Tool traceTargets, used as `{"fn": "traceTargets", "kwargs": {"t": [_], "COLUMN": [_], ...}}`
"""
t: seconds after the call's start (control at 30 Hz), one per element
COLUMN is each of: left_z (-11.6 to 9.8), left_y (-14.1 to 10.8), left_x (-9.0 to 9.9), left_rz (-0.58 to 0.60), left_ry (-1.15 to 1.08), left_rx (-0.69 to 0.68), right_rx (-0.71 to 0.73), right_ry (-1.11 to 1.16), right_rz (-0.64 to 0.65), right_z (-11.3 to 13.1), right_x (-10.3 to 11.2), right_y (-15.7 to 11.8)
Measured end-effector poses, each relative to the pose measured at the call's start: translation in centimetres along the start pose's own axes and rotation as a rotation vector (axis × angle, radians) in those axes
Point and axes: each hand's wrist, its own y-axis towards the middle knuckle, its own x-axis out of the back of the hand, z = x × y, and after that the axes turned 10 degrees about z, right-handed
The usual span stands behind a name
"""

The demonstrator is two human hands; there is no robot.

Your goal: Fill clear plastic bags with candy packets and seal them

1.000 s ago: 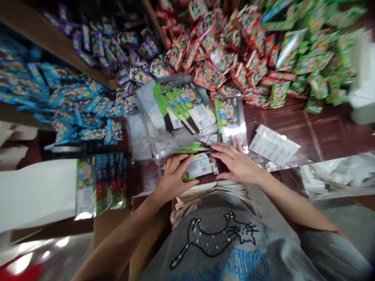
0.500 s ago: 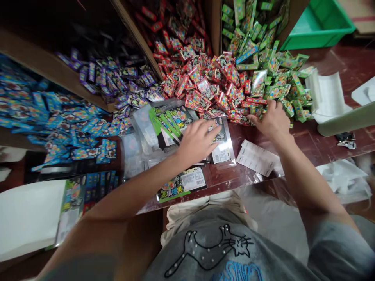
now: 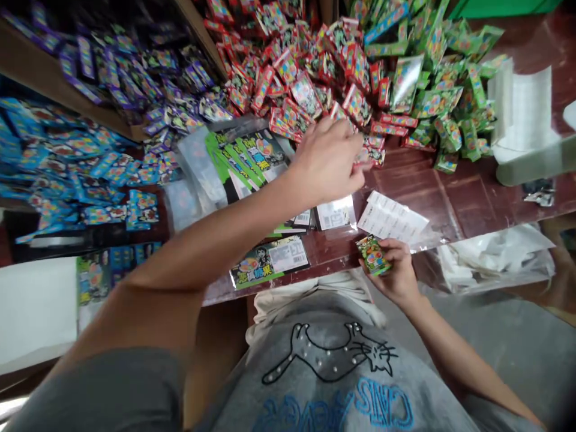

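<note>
My right hand (image 3: 396, 270) holds a small green candy packet (image 3: 373, 255) by its edge, close to the front of the table. Higher up, my left hand (image 3: 328, 156) reaches over the near edge of the pile of red packets (image 3: 306, 93). Its fingers are bent, with the thumb apart from them; the fingertips are partly hidden, and nothing shows in them. Under the left forearm lie fanned printed bags with green and black cards (image 3: 245, 159). Another printed bag (image 3: 270, 261) lies flat at the table's front edge.
Piles of purple packets (image 3: 121, 72), blue packets (image 3: 90, 168) and green packets (image 3: 445, 99) flank the red ones, with cardboard dividers between some. A label sheet (image 3: 391, 217) lies right of centre. White paper (image 3: 526, 108) and a clear bag of scraps (image 3: 495, 258) are at right.
My right hand has come back from the green pile toward my body with a green packet. My left hand has moved from the printed bags up to the red packets. The view has shifted.
</note>
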Motion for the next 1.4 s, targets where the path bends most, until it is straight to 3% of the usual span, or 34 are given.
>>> {"fn": "traceTargets", "kwargs": {"t": [0.07,0.17,0.23,0.3,0.4,0.57,0.7,0.87,0.97,1.07,1.23,1.3,1.4], "left_z": [-0.5,-1.0,-1.1,-1.4,-2.1,-3.0,-2.8,-3.1,-3.2,-2.1,1.3,2.2,2.8], "left_y": [-3.6,-7.1,-8.1,-8.7,-10.0,-14.1,-16.0,-16.2,-17.0,-19.6,-25.8,-27.5,-28.9], "left_x": [0.3,-1.8,-4.0,-6.0,-7.2,-7.0,-7.8,-9.2,-9.0,-8.1,-7.4,-7.9,-8.8], "left_rz": [0.195,0.515,0.635,0.665,0.602,0.370,0.390,0.343,0.333,0.289,0.242,0.248,0.191], "left_ry": [-0.116,-0.287,-0.352,-0.347,-0.208,-0.039,-0.051,-0.081,-0.097,-0.095,-0.060,-0.085,-0.131], "left_rx": [-0.073,-0.078,-0.001,0.068,0.078,-0.059,-0.025,0.028,0.056,0.111,0.378,0.374,0.353], "right_rx": [-0.006,0.009,0.043,0.098,0.149,0.161,0.206,0.232,0.278,0.296,0.175,0.123,0.140], "right_ry": [-0.035,-0.142,-0.193,-0.222,-0.243,-0.271,-0.288,-0.234,-0.190,-0.139,-0.134,-0.170,-0.200], "right_rz": [0.061,0.189,0.286,0.384,0.467,0.510,0.544,0.579,0.588,0.564,0.379,0.341,0.421], "right_z": [0.0,-0.3,-0.5,-0.6,-0.9,-0.9,-0.4,0.2,0.6,0.8,1.8,2.6,3.7], "right_x": [-1.1,-1.1,-0.3,0.6,1.2,0.3,-0.8,-1.6,-1.6,-1.6,-2.8,-3.4,-3.8], "right_y": [-1.7,-2.0,-1.3,-0.3,1.2,2.9,3.9,4.7,4.9,4.7,5.0,5.5,6.2]}}
